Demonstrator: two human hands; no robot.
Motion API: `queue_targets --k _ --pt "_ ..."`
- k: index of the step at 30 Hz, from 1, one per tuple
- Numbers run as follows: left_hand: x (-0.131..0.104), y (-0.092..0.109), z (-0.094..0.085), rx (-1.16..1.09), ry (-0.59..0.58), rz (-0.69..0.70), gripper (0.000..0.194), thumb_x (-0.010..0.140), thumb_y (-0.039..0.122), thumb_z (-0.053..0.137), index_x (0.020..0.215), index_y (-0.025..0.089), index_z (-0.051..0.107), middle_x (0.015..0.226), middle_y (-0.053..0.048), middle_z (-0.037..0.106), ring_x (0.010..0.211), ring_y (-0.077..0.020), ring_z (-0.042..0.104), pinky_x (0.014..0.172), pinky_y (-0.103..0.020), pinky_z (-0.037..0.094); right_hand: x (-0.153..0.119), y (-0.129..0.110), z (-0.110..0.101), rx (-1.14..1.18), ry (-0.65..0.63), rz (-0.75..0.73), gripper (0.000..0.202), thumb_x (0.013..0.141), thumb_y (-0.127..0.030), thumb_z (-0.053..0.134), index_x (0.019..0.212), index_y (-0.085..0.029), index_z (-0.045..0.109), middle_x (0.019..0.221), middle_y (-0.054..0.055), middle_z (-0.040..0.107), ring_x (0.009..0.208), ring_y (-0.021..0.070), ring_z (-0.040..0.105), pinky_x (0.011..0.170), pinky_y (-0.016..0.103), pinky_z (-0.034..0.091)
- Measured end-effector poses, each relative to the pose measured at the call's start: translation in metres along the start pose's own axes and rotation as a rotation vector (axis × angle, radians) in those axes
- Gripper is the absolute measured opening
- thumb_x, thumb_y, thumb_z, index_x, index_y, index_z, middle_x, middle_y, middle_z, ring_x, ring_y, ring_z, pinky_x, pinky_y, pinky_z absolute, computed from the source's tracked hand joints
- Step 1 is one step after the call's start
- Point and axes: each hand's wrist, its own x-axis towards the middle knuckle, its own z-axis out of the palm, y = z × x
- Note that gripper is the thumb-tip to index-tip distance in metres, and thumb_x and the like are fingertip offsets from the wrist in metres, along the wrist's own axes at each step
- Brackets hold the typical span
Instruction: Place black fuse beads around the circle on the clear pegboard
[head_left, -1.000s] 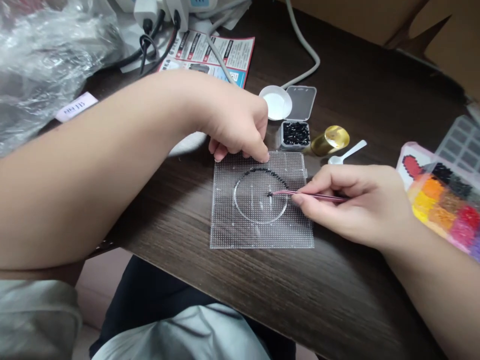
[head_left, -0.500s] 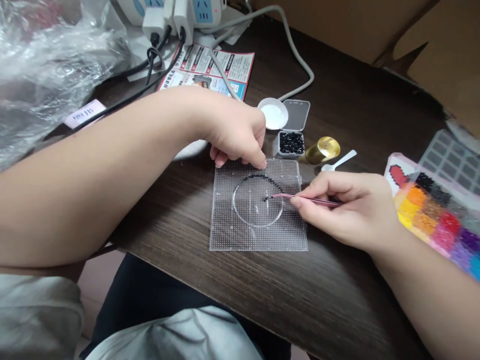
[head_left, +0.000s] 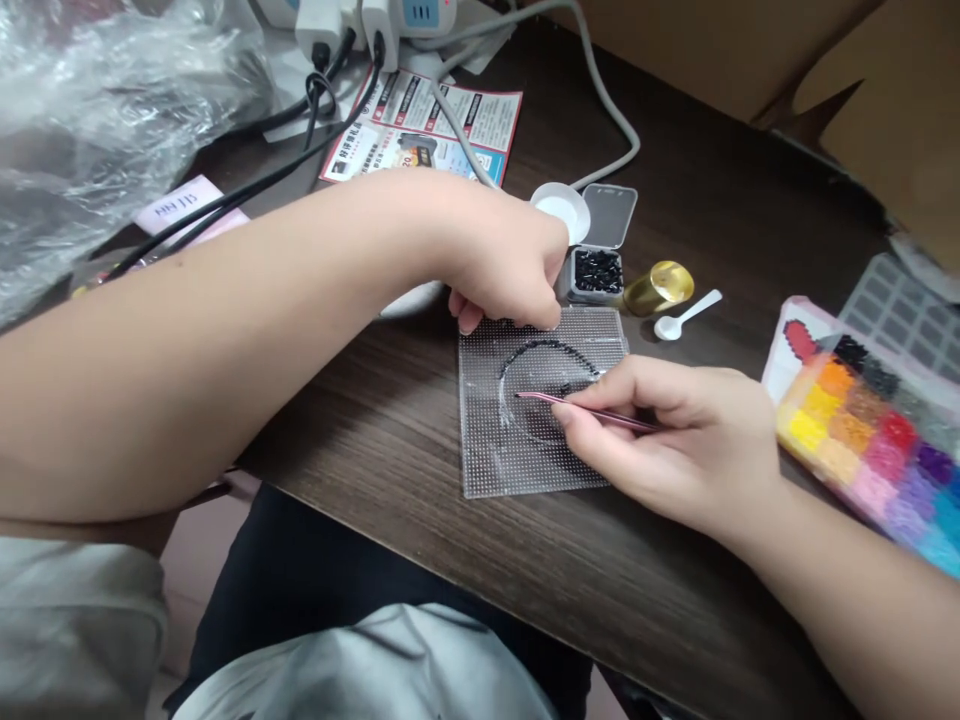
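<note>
A clear pegboard (head_left: 540, 465) lies on the dark table, with an arc of black beads (head_left: 541, 345) along the upper part of a round outline. My right hand (head_left: 675, 430) pinches pink tweezers (head_left: 600, 411), whose tip is over the left part of the circle with a tiny dark bead at it. At the board's top edge rests my left hand (head_left: 514, 265), fingers curled down; whether they grip the board is hard to see. Just behind the board stands an open box of black beads (head_left: 598, 272).
A gold cylinder (head_left: 660, 288) and a white spoon (head_left: 686, 316) lie right of the bead box. A white dish (head_left: 562, 212) sits behind it. Colourful bead tray (head_left: 870, 440) at right; plastic wrap (head_left: 135, 130), cables (head_left: 255, 180) and a leaflet (head_left: 427, 130) at the back left.
The board appears shifted right in view and slightly turned, my left hand along with it. The tweezers' tip has moved from the circle's right part to its left part.
</note>
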Motion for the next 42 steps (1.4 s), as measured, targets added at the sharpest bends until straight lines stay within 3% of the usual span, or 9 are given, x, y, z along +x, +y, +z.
queue_targets --k 6,12,15,22,27,31,37,42 --pt "0.002 0.0 -0.002 0.002 -0.013 -0.009 0.048 0.112 0.047 0.071 0.069 0.025 0.07 0.055 -0.003 0.075 0.051 -0.0197 0.073 0.06 -0.037 0.051 0.005 -0.001 0.001 -0.034 -0.041 0.05 0.022 0.108 -0.022 0.082 0.086 -0.021 0.084 0.057 -0.004 0.065 0.048 0.01 0.049 0.046 0.024 0.037" --pt "0.005 0.0 -0.002 -0.055 -0.036 -0.005 0.049 0.112 0.047 0.073 0.068 0.027 0.069 0.053 -0.002 0.072 0.05 -0.0208 0.073 0.061 -0.037 0.057 -0.003 0.003 0.014 -0.061 0.089 0.105 0.026 0.11 -0.03 0.084 0.084 -0.026 0.084 0.061 -0.002 0.068 0.05 0.0123 0.049 0.048 0.028 0.033" --pt "0.006 0.0 -0.002 -0.084 -0.054 -0.004 0.047 0.112 0.046 0.074 0.07 0.028 0.068 0.05 0.001 0.069 0.049 -0.0203 0.072 0.062 -0.036 0.058 -0.005 0.003 0.017 -0.072 0.079 0.124 0.025 0.111 -0.032 0.085 0.087 -0.027 0.086 0.063 -0.001 0.071 0.052 0.0133 0.05 0.049 0.029 0.034" --pt "0.008 -0.003 -0.006 -0.103 -0.081 -0.018 0.046 0.111 0.049 0.075 0.072 0.028 0.067 0.048 0.004 0.063 0.044 -0.0195 0.068 0.061 -0.037 0.056 0.004 -0.006 0.005 -0.079 -0.058 0.119 0.021 0.108 -0.022 0.082 0.087 -0.025 0.085 0.061 -0.001 0.071 0.049 0.0129 0.056 0.048 0.026 0.04" --pt "0.008 -0.002 -0.004 -0.103 -0.059 -0.018 0.043 0.109 0.049 0.078 0.073 0.026 0.07 0.051 0.003 0.066 0.044 -0.0188 0.067 0.065 -0.038 0.057 0.004 -0.005 0.007 -0.101 0.084 0.113 0.022 0.106 -0.024 0.082 0.084 -0.026 0.083 0.058 -0.003 0.067 0.048 0.0126 0.049 0.047 0.027 0.034" --pt "0.008 -0.001 -0.003 -0.112 -0.065 -0.017 0.045 0.11 0.047 0.076 0.071 0.026 0.069 0.05 0.003 0.066 0.043 -0.0194 0.069 0.063 -0.038 0.055 0.005 -0.006 0.006 -0.108 -0.017 0.114 0.022 0.106 -0.022 0.084 0.084 -0.024 0.085 0.06 -0.001 0.071 0.049 0.0123 0.054 0.048 0.025 0.04" --pt "0.008 -0.002 -0.004 -0.123 -0.079 -0.022 0.041 0.108 0.046 0.078 0.073 0.026 0.069 0.052 0.004 0.064 0.045 -0.0193 0.068 0.068 -0.038 0.059 0.008 -0.007 0.005 -0.092 -0.023 0.129 0.021 0.107 -0.021 0.083 0.086 -0.023 0.087 0.062 -0.001 0.074 0.051 0.012 0.057 0.049 0.024 0.042" --pt "0.007 -0.002 -0.003 -0.11 -0.066 -0.045 0.036 0.11 0.049 0.075 0.085 0.023 0.08 0.056 0.003 0.064 0.058 -0.0219 0.076 0.076 -0.039 0.061 0.009 -0.008 0.003 -0.086 0.013 0.124 0.02 0.105 -0.021 0.085 0.084 -0.024 0.085 0.061 -0.003 0.071 0.049 0.0115 0.055 0.046 0.025 0.036"
